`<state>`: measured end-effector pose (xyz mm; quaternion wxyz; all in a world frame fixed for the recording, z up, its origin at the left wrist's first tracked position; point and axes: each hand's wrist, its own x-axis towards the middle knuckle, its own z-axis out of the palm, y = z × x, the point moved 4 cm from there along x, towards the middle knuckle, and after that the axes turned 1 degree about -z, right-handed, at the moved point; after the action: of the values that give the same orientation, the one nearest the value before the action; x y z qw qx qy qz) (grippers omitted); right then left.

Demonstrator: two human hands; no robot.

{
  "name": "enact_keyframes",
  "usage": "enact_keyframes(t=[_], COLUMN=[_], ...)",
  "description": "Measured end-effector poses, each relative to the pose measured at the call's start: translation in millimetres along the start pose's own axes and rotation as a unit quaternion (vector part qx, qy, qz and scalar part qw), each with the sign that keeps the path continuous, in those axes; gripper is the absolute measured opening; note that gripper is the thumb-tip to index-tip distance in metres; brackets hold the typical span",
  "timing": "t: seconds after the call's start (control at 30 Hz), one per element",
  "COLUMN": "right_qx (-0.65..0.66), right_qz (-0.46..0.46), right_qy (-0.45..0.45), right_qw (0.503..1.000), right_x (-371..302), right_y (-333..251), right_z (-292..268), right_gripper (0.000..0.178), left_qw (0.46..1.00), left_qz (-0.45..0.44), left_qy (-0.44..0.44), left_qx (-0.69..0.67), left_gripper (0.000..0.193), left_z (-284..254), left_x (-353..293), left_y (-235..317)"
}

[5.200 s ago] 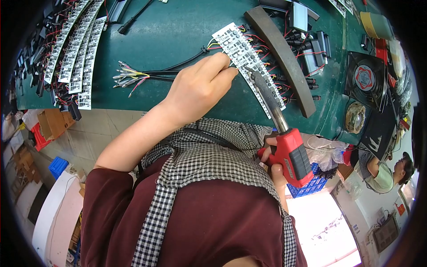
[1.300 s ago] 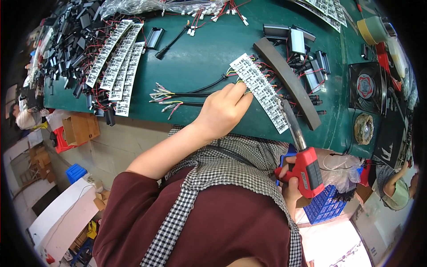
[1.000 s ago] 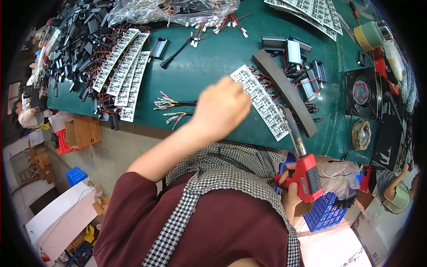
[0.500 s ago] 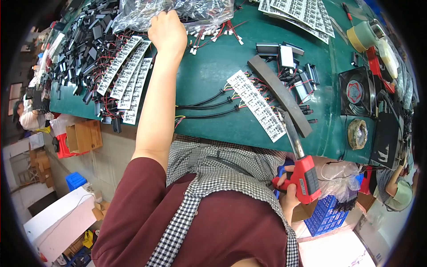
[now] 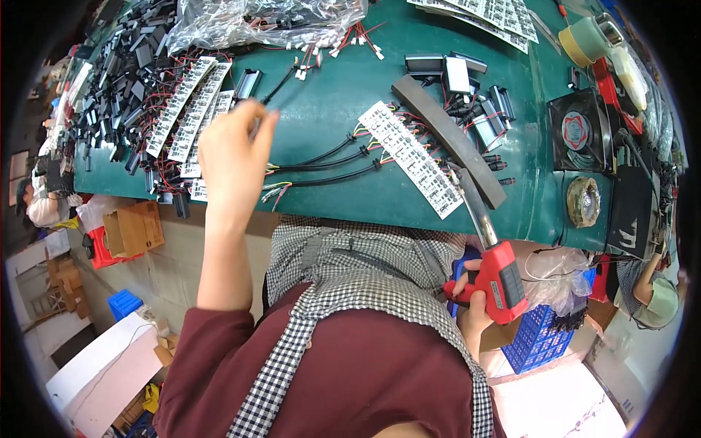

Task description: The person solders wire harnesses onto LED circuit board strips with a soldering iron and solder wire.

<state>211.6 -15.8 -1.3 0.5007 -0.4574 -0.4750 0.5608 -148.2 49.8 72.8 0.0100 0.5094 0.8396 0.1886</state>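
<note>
My right hand [image 5: 473, 298] grips a red soldering gun [image 5: 504, 281]. Its metal tip reaches the lower end of a white strip circuit board [image 5: 412, 160]. Coloured wires join several black cables [image 5: 328, 174] to that board, and a dark bar [image 5: 449, 139] lies along its right side. Over the left-hand strip boards, my left hand [image 5: 234, 142] is raised with curled fingers, slightly blurred. One end of a short black lead [image 5: 280, 84] shows right by its fingertips; whether they hold it is unclear.
Dark rectangular housings [image 5: 131, 80] pile up at the left, beside wired strip boards [image 5: 181, 106]. A clear plastic bag [image 5: 255, 25] lies at the back. More housings [image 5: 458, 75] sit beyond the bar. A small fan [image 5: 580, 131] and a tape roll [image 5: 584, 202] stand at the right.
My left hand has drawn back from the plastic bag toward me, over the strip boards. The soldering gun stays in my right hand at the board. The whole view has shifted slightly.
</note>
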Motion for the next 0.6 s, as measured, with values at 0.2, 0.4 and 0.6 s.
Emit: enact_keyframes(t=[0.2, 0.4, 0.6], right_qx=[-0.008, -0.010, 0.009], right_qz=[0.013, 0.015, 0.010], right_qy=[0.001, -0.011, 0.017], right_qw=[1.000, 1.000, 1.000], right_x=[9.2, 2.2, -2.3], right_y=[-2.9, -6.8, -5.2], right_z=[5.6, 9.0, 6.4], right_gripper=[0.056, 0.057, 0.055], left_qw=[0.988, 0.998, 0.898], left_qz=[0.138, 0.055, -0.017], left_qy=[-0.003, -0.022, -0.150], left_qx=[0.073, -0.005, -0.414], left_gripper=[0.022, 0.027, 0.016], left_z=[9.2, 60.7, 55.0], left_x=[-16.9, 27.0, 16.8], left_y=[-21.5, -3.6, 6.8])
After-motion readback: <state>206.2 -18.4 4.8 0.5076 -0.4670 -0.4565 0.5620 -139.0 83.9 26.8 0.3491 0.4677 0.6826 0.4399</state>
